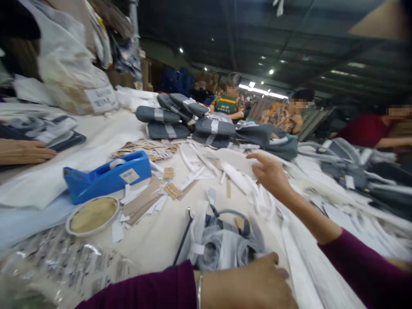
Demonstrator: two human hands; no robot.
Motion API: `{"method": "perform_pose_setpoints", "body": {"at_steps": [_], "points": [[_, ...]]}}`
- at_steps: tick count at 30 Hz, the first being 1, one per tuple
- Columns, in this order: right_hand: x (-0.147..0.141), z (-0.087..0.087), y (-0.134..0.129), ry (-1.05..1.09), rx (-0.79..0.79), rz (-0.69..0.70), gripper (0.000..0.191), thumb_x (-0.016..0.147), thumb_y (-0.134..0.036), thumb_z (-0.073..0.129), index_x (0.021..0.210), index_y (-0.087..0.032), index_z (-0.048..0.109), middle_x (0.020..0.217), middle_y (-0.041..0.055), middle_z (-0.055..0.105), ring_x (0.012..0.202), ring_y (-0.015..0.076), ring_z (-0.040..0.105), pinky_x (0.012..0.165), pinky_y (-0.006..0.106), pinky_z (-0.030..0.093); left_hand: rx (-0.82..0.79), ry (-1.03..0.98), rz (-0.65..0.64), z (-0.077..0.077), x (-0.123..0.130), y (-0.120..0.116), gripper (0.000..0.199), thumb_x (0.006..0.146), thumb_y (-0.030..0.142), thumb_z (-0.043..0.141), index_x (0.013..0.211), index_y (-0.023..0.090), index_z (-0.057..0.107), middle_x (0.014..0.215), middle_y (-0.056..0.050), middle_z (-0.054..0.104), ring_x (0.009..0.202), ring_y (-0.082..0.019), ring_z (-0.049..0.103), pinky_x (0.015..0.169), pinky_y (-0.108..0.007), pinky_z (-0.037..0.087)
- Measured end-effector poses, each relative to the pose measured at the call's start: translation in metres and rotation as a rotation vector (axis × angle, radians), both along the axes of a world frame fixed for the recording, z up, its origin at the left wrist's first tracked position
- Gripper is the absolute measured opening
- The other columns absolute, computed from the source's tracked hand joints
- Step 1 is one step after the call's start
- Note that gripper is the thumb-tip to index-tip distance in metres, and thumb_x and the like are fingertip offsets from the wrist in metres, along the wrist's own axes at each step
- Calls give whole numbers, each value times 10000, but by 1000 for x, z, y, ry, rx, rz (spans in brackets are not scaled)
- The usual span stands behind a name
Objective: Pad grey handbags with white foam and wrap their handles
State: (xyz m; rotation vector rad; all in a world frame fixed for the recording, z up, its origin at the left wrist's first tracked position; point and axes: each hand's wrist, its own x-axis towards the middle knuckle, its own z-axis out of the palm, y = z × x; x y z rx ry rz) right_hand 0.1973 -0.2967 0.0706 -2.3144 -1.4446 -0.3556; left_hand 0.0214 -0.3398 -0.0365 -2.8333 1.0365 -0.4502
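A dark grey bag (225, 246) with straps and clear plastic wrapping lies at the bottom centre. Against its near right side is my left hand (247, 281), its fingers curled down on the bag and their tips hidden. My right hand (272, 174) reaches over the white strips (234, 176) beyond the bag, the index finger stretched out and the other fingers loosely bent, with nothing visible in it. Brown paper pieces and tags (172, 190) lie left of the strips.
A blue tape dispenser (109, 176) and a round tub of yellowish paste (94, 214) stand at left. Grey wrapped bags (214, 126) are piled at the back. Another person's hand (25, 151) rests at the left edge. More bags (347, 165) lie at right; people work beyond.
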Motion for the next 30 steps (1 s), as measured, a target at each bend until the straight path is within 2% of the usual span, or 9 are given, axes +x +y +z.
{"method": "perform_pose_setpoints", "body": {"at_steps": [3,5,7,11,15,18,21,26,30], "points": [[-3,19,-96,99,90,12,404,805,-244,507,1199,-199,587,1081,52,647,644,132,638,661,283,505,-250,175,19,-1,8,-7,237,802,310,557,600,194,603,636,-38,640,654,-184,523,801,-456,412],[-13,30,-151,57,60,20,541,771,-237,556,1307,-196,496,1135,67,624,780,163,655,740,310,501,-281,193,28,2,10,-10,234,785,285,576,579,174,579,620,-44,636,670,-189,512,809,-440,391],[-27,41,-195,-93,19,-13,471,801,-230,534,1271,-211,524,1057,61,628,796,171,634,749,326,477,-274,189,18,7,10,-11,238,813,279,558,605,167,587,642,-47,640,713,-185,515,830,-407,371],[-54,56,-248,-497,-21,-127,202,885,-379,480,843,-256,634,814,61,543,796,236,537,781,421,404,-223,215,15,15,9,-12,253,850,262,518,622,164,570,646,-33,617,741,-165,497,885,-362,339],[-74,53,-266,-265,-36,-39,210,860,-434,413,784,-272,521,889,75,561,783,252,549,710,409,425,-159,261,20,23,11,-16,276,891,244,439,645,167,539,668,-18,594,737,-157,481,935,-367,322],[-82,34,-269,278,-100,-25,206,862,-390,405,778,-261,541,604,-8,524,505,158,492,482,296,382,-140,328,27,28,14,-19,267,906,226,391,690,168,537,706,-20,583,755,-156,491,980,-385,307],[-81,-1,-268,795,-194,-15,257,892,-420,433,773,-216,536,589,-25,566,499,123,530,459,238,393,-140,366,33,30,16,-21,260,906,199,363,705,169,525,728,-18,566,762,-154,490,1000,-396,302],[-70,-66,-264,1067,-209,-266,534,812,-700,450,933,-185,520,685,12,632,615,172,599,547,287,464,-199,416,32,34,18,-21,284,903,170,290,750,169,530,745,-22,548,770,-160,489,1015,-422,297],[-62,-98,-269,1234,-29,-205,234,870,-393,514,907,-178,595,796,37,679,688,171,637,552,259,472,-218,460,40,40,20,-22,300,889,156,272,748,166,537,731,-29,531,755,-165,486,1011,-442,304]]}}
